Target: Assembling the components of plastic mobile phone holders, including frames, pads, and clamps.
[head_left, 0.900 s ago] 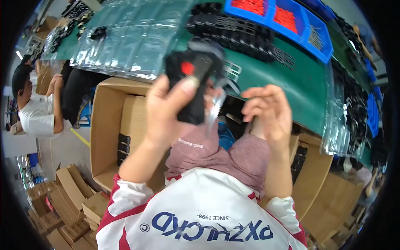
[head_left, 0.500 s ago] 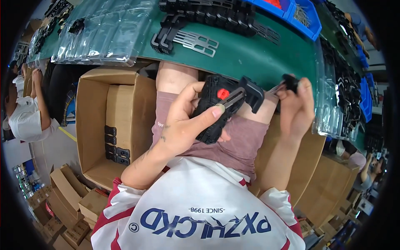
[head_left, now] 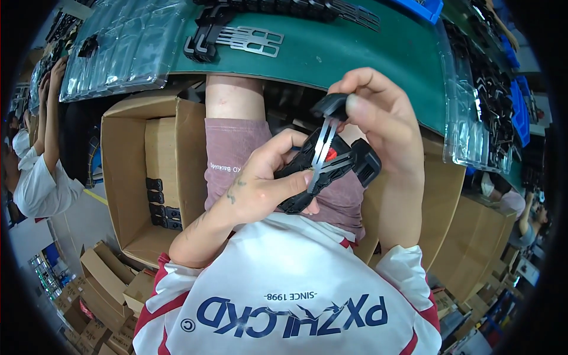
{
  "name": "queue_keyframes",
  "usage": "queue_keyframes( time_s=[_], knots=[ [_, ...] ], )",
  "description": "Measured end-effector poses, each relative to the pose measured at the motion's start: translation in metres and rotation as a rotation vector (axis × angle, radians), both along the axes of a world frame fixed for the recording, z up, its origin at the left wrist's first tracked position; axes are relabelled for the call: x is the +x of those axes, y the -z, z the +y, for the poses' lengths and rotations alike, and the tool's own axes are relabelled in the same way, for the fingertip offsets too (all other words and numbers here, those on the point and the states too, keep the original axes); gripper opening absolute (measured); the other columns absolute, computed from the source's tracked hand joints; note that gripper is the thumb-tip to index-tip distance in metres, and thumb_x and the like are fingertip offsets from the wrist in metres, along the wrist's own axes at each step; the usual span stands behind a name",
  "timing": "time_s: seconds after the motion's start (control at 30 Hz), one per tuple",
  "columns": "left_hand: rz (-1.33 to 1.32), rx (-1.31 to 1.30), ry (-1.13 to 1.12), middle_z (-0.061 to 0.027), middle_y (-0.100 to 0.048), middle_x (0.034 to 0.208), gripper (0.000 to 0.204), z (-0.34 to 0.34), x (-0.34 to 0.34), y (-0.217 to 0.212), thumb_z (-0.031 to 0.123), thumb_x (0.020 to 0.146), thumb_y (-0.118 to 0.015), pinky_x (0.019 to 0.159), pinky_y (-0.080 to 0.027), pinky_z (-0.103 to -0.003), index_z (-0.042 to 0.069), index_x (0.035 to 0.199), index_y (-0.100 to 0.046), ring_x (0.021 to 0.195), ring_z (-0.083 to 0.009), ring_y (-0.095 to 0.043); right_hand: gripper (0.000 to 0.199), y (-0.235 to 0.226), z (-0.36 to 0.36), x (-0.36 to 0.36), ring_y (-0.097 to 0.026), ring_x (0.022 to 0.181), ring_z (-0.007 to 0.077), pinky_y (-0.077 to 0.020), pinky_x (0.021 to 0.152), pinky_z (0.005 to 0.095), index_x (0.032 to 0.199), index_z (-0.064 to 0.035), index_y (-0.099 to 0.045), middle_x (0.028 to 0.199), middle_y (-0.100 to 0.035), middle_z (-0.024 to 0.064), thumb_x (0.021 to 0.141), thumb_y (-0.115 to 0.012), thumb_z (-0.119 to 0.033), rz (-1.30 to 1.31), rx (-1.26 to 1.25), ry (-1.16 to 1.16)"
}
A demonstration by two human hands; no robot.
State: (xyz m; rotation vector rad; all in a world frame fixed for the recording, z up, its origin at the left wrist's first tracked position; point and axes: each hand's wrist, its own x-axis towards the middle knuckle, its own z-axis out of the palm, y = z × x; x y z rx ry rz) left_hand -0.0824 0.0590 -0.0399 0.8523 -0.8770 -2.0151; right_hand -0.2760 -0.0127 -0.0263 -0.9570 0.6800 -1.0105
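Observation:
Over my lap, my left hand (head_left: 260, 184) is closed around a black plastic holder body (head_left: 300, 158) with a red round part (head_left: 331, 155) at its middle. Its thumb presses near the slotted metal strip of one arm, whose black hooked end (head_left: 367, 163) sticks out to the right. My right hand (head_left: 387, 121) pinches the black end piece (head_left: 332, 106) of a second arm between thumb and fingers. That arm's toothed metal strip (head_left: 323, 145) slants down across the body's face, its lower end by my left thumb. Whether the strip is inserted, I cannot tell.
On the green table (head_left: 355, 53) lie several similar hooked metal arms (head_left: 251, 40). Clear plastic trays (head_left: 121, 62) stand at left, a loaded tray (head_left: 473, 155) at right, a blue bin (head_left: 431, 9) behind. An open carton (head_left: 192, 133) beside my left leg holds black pieces (head_left: 157, 201).
My right hand has moved left and inward with the second arm, bringing its metal strip over the holder body. The holder has tilted in my left hand, and the view has shifted slightly.

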Motion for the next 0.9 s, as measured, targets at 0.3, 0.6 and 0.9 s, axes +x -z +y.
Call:
queue_keyframes(
  time_s=[0.3, 0.6, 0.9],
  knots=[
    [0.113, 0.052, -0.037, -0.0188, -0.059, 0.089, 0.029, 0.0, -0.001, 0.005, 0.002, 0.083, -0.055, 0.053, -0.056, -0.029, -0.004, 0.109, -0.042, 0.054, -0.0225, -0.062, 0.025, 0.0, 0.005, 0.002, -0.055, 0.075, 0.0113, -0.0457, 0.067, 0.02, 0.097, -0.0019, -0.058, 0.093, -0.06, 0.0088, 0.075, -0.068, -0.004, 0.213, -0.016, -0.091],
    [-0.169, -0.025, -0.029, -0.017, -0.06, 0.088, 0.026, 0.0, -0.004, 0.001, 0.003, 0.086, -0.056, 0.048, -0.055, -0.027, -0.003, 0.108, -0.043, 0.052, -0.0208, -0.062, 0.031, 0.002, -0.001, 0.001, -0.056, 0.08, 0.0139, -0.0467, 0.074, 0.0223, 0.099, -0.0019, -0.057, 0.097, -0.06, 0.0105, 0.07, -0.069, 0.001, 0.232, 0.002, -0.164],
    [-0.1, -0.066, -0.075, -0.0061, -0.059, 0.08, 0.022, 0.007, 0.007, 0.024, 0.006, 0.087, -0.06, 0.052, -0.042, -0.016, 0.0, 0.107, -0.053, 0.059, -0.0079, -0.054, 0.031, 0.004, -0.004, 0.019, -0.058, 0.076, 0.0141, -0.0474, 0.069, 0.0212, 0.096, -0.002, -0.06, 0.092, -0.061, 0.0083, 0.068, -0.072, 0.001, 0.193, 0.057, -0.269]
  ],
)
